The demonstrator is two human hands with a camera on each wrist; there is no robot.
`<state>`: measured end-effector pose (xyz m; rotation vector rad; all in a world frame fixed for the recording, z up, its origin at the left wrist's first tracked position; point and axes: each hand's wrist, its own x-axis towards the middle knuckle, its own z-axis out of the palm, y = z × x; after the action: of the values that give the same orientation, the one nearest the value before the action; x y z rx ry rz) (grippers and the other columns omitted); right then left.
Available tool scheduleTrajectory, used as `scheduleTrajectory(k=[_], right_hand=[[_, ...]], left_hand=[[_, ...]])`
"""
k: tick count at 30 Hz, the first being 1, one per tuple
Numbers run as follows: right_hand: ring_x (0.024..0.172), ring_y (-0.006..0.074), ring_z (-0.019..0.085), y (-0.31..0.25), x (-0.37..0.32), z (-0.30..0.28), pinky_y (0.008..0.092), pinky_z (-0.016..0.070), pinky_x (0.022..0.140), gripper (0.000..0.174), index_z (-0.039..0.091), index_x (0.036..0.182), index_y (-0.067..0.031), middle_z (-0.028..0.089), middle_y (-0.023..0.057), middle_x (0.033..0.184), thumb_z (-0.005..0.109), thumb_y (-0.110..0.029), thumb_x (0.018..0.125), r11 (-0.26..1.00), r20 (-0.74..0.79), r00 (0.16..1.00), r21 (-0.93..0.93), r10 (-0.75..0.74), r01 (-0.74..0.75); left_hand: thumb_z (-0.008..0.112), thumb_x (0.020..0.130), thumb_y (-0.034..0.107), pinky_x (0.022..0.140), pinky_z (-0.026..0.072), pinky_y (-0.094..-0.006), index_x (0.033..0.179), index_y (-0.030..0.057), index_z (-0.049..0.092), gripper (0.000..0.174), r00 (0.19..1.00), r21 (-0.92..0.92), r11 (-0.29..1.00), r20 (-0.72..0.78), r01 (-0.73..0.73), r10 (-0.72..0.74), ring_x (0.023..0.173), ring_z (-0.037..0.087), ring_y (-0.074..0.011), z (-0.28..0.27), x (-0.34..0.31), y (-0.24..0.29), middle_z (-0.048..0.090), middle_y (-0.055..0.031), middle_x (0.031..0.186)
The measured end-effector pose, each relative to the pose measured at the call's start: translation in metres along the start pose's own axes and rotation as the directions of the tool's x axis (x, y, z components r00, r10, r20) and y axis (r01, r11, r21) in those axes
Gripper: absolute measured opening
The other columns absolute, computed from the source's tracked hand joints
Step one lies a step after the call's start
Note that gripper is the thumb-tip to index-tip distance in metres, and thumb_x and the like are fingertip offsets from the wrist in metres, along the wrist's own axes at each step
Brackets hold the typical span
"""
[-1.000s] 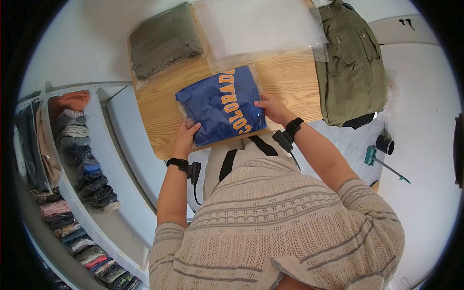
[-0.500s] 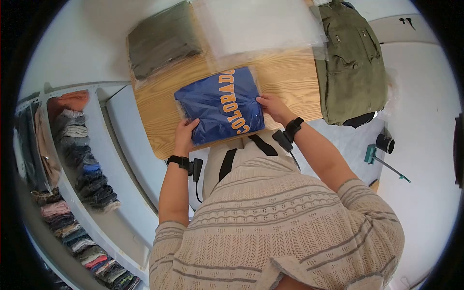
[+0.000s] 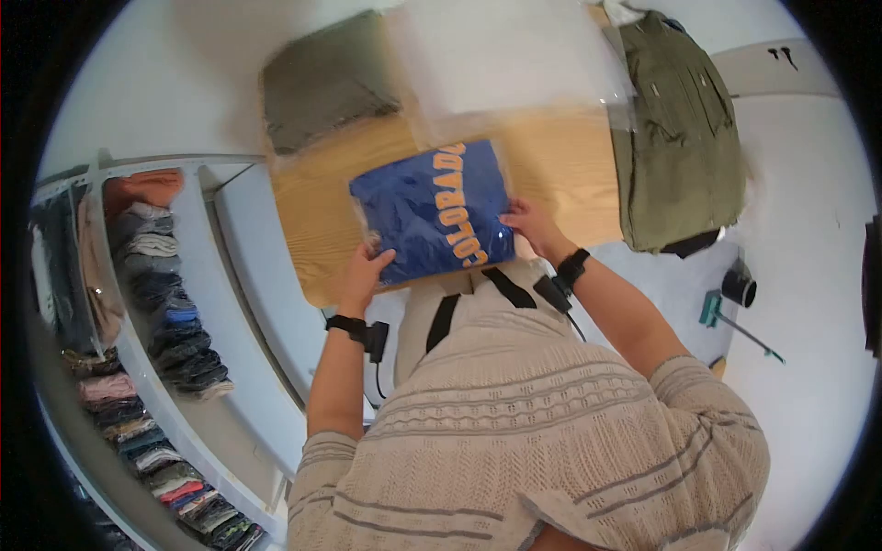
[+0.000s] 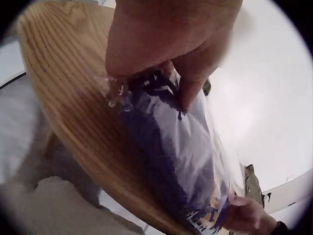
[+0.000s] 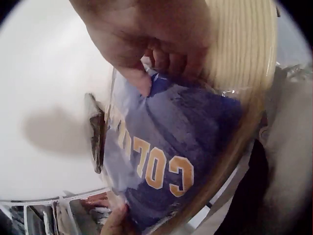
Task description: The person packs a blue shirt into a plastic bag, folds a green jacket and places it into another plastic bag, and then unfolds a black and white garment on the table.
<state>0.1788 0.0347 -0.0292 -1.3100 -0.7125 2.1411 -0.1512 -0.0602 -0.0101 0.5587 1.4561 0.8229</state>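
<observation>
A folded blue garment (image 3: 413, 207) with orange "COLORADO" lettering lies in a clear plastic bag near the front edge of the wooden table (image 3: 317, 216). My left hand (image 3: 366, 274) grips its left end, thumb on top and fingers tucked beneath. On the opposite end, my right hand (image 3: 537, 230) pinches the bagged garment the same way. In the left wrist view crinkled clear plastic (image 4: 117, 95) bunches beside the left fingers. The right wrist view shows the right thumb (image 5: 142, 84) pressing the plastic, with the other fingers curled at the edge.
A bagged dark green garment (image 3: 331, 83) lies at the table's back left. Clear plastic bags (image 3: 514, 60) are stacked at the back middle. An olive jacket (image 3: 680, 147) is at the right edge. Shelves (image 3: 197, 303) of folded clothes stand at left.
The whole head view has shifted slightly, moving the scene right and down. Both hands keep their hold on the bagged blue garment, which stays in nearly the same place on the table.
</observation>
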Motion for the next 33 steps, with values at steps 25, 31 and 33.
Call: scheduleTrajectory(k=[25,31,33], right_hand=[[0.085,0.0114,0.057,-0.205,0.162,0.176,0.0255,0.0465,0.075,0.03,0.056,0.107,0.0047,0.062,0.0065,0.094,0.063,-0.008,0.081,0.859,0.139,0.92,-0.331,-0.366,0.392],[0.088,0.0206,0.06,-0.157,0.23,0.163,0.0308,0.0473,0.077,0.037,0.054,0.111,0.0033,0.062,0.0134,0.097,0.062,-0.012,0.078,0.815,-0.122,0.908,-0.5,-0.401,0.293],[0.09,0.0241,0.06,-0.142,0.202,0.162,0.0324,0.0473,0.078,0.04,0.053,0.114,0.0023,0.062,0.0168,0.099,0.061,-0.013,0.078,0.68,-0.003,0.878,-0.635,-0.479,0.368]], left_hand=[[0.068,0.077,0.007,0.076,0.0445,-0.0269,0.102,-0.0033,0.054,0.03,0.792,0.276,0.853,-0.325,-0.444,0.517,0.088,0.053,-0.0135,-0.125,0.104,0.237,0.058,-0.0066,0.098],[0.069,0.074,0.014,0.101,0.033,-0.037,0.13,0.0032,0.042,0.063,0.633,0.494,0.735,-0.394,-0.465,0.666,0.121,0.041,-0.0293,-0.123,0.158,0.191,0.042,-0.0235,0.131],[0.068,0.074,0.016,0.105,0.0261,-0.0433,0.136,0.0149,0.038,0.069,0.614,0.916,0.318,-0.106,-0.246,0.782,0.13,0.029,-0.0339,-0.09,0.145,0.17,0.025,-0.0248,0.142]])
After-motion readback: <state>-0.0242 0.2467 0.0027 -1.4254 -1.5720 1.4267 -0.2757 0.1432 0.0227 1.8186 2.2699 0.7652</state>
